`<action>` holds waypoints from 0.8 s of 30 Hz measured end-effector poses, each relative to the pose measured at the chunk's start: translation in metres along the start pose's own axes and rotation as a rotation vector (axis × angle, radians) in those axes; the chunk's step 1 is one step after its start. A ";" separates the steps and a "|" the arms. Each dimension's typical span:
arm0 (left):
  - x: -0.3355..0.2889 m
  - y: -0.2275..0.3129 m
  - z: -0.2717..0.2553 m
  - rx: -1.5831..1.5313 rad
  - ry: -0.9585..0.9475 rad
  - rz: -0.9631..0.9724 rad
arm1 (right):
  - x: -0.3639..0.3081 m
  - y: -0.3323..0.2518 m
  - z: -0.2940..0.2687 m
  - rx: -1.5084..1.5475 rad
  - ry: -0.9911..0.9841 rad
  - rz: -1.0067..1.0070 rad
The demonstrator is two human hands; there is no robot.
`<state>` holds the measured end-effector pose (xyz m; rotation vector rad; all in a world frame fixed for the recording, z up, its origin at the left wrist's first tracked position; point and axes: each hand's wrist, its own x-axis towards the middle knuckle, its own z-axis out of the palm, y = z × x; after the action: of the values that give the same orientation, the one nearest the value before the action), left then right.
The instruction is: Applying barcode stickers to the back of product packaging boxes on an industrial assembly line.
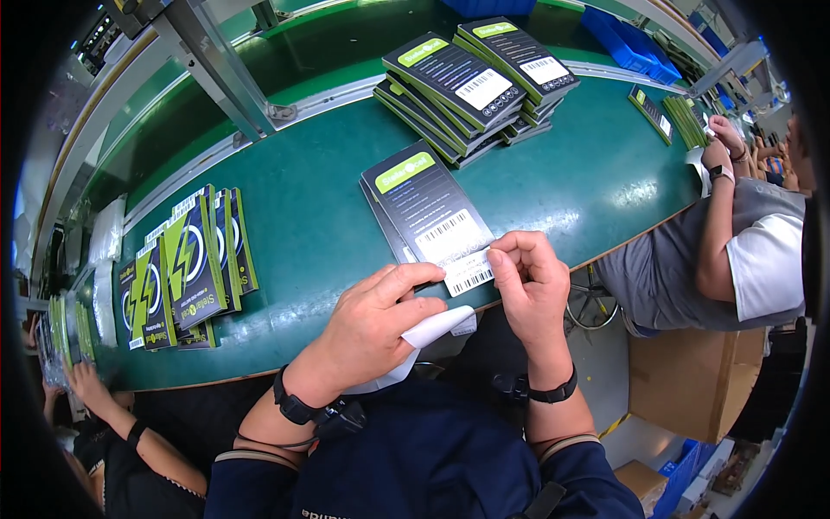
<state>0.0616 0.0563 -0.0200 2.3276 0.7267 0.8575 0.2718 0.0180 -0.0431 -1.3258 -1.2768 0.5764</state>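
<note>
A white barcode label is over the near end of a flat black-and-green box at the table's front. My right hand pinches the label's right edge between thumb and fingers. From the other side, my left hand reaches its index fingertip to the label's left edge. A curled strip of white paper is held in the lower fingers of my left hand and hangs toward my lap. Another box lies partly hidden under the front one. Whether the label touches the box cannot be told.
Stacked black-and-green boxes stand beyond my hands. More boxes lie overlapping at the left on the green table. Co-workers sit at both sides; a person's hand is at the right. A cardboard carton stands below right.
</note>
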 end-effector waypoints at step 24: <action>0.002 0.003 -0.001 -0.006 -0.008 -0.031 | 0.002 0.000 0.002 -0.077 0.024 -0.023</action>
<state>0.0634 0.0561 -0.0167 2.3069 0.7535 0.8348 0.2703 0.0204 -0.0434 -1.3752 -1.3044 0.4987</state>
